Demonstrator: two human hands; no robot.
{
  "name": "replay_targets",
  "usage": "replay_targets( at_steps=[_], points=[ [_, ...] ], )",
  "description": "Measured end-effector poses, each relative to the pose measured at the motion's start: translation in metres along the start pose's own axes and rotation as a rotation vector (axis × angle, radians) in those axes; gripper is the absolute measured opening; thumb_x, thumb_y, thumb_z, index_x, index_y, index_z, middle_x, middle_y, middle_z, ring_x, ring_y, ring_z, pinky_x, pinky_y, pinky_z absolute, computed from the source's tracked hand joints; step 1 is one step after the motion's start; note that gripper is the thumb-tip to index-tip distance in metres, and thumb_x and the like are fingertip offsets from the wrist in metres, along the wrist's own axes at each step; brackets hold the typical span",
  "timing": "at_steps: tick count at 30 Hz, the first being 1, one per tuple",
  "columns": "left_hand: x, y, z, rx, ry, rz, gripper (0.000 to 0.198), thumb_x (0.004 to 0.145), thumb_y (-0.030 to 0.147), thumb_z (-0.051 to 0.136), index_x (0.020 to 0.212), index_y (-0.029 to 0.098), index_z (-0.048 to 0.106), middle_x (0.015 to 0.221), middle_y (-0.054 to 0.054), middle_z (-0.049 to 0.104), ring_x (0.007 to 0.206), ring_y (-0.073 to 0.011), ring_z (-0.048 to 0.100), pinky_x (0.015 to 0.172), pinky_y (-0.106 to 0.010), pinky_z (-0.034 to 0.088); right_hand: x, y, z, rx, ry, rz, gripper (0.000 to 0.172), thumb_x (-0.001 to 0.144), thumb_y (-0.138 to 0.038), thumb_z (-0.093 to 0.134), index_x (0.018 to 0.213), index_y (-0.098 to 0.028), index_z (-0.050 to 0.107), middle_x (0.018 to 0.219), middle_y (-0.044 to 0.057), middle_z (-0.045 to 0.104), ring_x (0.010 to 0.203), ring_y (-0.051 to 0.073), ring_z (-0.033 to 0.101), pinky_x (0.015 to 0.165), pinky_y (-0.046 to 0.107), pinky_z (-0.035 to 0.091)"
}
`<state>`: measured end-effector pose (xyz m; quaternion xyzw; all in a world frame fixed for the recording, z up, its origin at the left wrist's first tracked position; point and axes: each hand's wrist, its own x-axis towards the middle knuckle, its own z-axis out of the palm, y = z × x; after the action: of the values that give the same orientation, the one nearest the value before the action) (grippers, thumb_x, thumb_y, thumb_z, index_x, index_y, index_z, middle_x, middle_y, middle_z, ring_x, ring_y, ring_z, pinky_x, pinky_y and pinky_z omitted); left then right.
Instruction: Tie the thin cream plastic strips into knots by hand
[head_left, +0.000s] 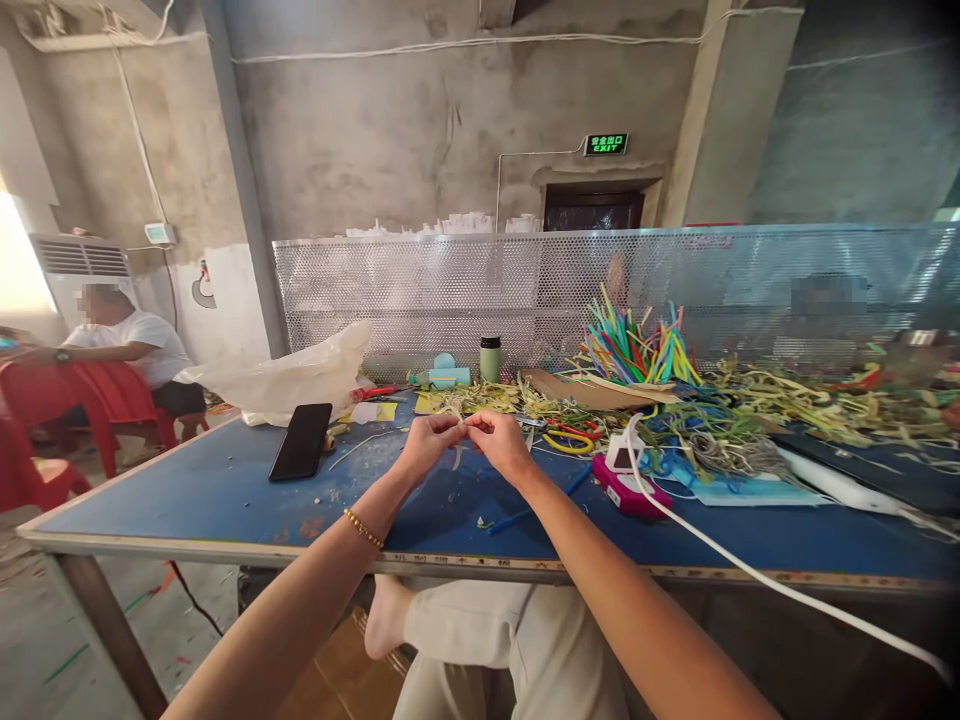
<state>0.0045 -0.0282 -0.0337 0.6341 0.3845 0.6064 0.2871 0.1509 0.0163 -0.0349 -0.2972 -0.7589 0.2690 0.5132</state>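
Above the middle of the blue tabletop, my left hand (429,446) and my right hand (498,442) meet with their fingertips nearly touching. Both are pinched on a thin pale strip (457,457), whose loose end hangs below the fingers. It looks like dried plant fibre, though the fingers hide most of it. Just behind my hands lie loose pale-green strips (480,398). Yellow-handled pliers (568,442) rest to the right of my right hand. A black phone (301,442) lies to the left of my left hand.
A crumpled plastic bag (300,378) and a green bottle (490,360) stand toward the back. Colourful pipe cleaners (626,340) rise behind cardboard (600,392). A pink box (630,487) and a white cable (720,545) occupy the right. Another person (131,340) sits far left.
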Motion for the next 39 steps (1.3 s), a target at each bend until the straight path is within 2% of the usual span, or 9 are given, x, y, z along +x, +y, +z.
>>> replay_targets(
  at_steps=[7, 13, 17, 21, 27, 31, 39],
  points=[
    [0.003, -0.007, 0.0, -0.012, 0.04, 0.007, 0.033, 0.068, 0.045, 0.073, 0.063, 0.013, 0.065, 0.055, 0.002, 0.051, 0.055, -0.01, 0.041, 0.053, -0.024, 0.031, -0.002, -0.006, 0.001, -0.075, 0.006, -0.006, 0.01, 0.076, -0.023, 0.059, 0.076, -0.017, 0.067, 0.064, 0.003, 0.067, 0.053, 0.015, 0.059, 0.052, 0.025, 0.045],
    [0.004, -0.009, 0.0, -0.007, 0.041, -0.014, 0.032, 0.07, 0.044, 0.07, 0.061, 0.014, 0.064, 0.054, 0.002, 0.05, 0.054, -0.0103, 0.04, 0.052, -0.024, 0.03, -0.005, -0.012, 0.002, -0.124, 0.024, 0.049, 0.007, 0.076, -0.02, 0.059, 0.069, -0.019, 0.062, 0.06, 0.002, 0.065, 0.052, 0.016, 0.063, 0.052, 0.025, 0.047],
    [0.004, -0.009, -0.001, 0.058, 0.036, 0.012, 0.031, 0.073, 0.04, 0.066, 0.057, 0.015, 0.061, 0.052, 0.003, 0.047, 0.053, -0.0103, 0.038, 0.052, -0.024, 0.028, -0.005, -0.014, 0.003, -0.131, 0.003, 0.048, 0.01, 0.075, -0.02, 0.059, 0.066, -0.019, 0.06, 0.054, 0.0, 0.062, 0.05, 0.015, 0.06, 0.049, 0.024, 0.045],
    [0.005, -0.009, -0.001, 0.125, 0.043, 0.037, 0.032, 0.076, 0.039, 0.063, 0.054, 0.015, 0.057, 0.051, 0.003, 0.043, 0.054, -0.0101, 0.037, 0.052, -0.024, 0.026, -0.007, -0.018, 0.002, 0.013, 0.006, 0.184, 0.011, 0.075, -0.024, 0.061, 0.066, -0.018, 0.061, 0.056, 0.001, 0.062, 0.049, 0.015, 0.06, 0.045, 0.023, 0.046],
    [0.003, -0.007, 0.001, 0.083, -0.017, 0.018, 0.026, 0.075, 0.039, 0.065, 0.066, 0.014, 0.065, 0.06, 0.001, 0.056, 0.058, -0.011, 0.042, 0.056, -0.024, 0.031, -0.006, -0.02, 0.0, 0.243, 0.091, 0.312, 0.032, 0.074, -0.045, 0.068, 0.062, -0.018, 0.057, 0.05, -0.001, 0.057, 0.041, 0.012, 0.052, 0.035, 0.022, 0.04],
    [0.002, -0.008, 0.002, 0.105, -0.029, 0.023, 0.027, 0.075, 0.039, 0.066, 0.066, 0.014, 0.065, 0.058, 0.002, 0.053, 0.057, -0.0108, 0.041, 0.055, -0.024, 0.03, -0.004, -0.019, -0.001, 0.323, 0.11, 0.352, 0.028, 0.071, -0.042, 0.07, 0.064, -0.017, 0.057, 0.043, -0.003, 0.053, 0.036, 0.01, 0.046, 0.032, 0.022, 0.037],
    [0.001, -0.006, 0.004, 0.151, -0.037, 0.016, 0.024, 0.077, 0.035, 0.062, 0.065, 0.015, 0.061, 0.057, 0.002, 0.051, 0.055, -0.0103, 0.038, 0.054, -0.024, 0.027, -0.006, -0.022, -0.002, 0.351, 0.055, 0.316, 0.022, 0.067, -0.036, 0.068, 0.066, -0.017, 0.057, 0.049, -0.004, 0.053, 0.039, 0.009, 0.048, 0.033, 0.02, 0.035]
  ],
)
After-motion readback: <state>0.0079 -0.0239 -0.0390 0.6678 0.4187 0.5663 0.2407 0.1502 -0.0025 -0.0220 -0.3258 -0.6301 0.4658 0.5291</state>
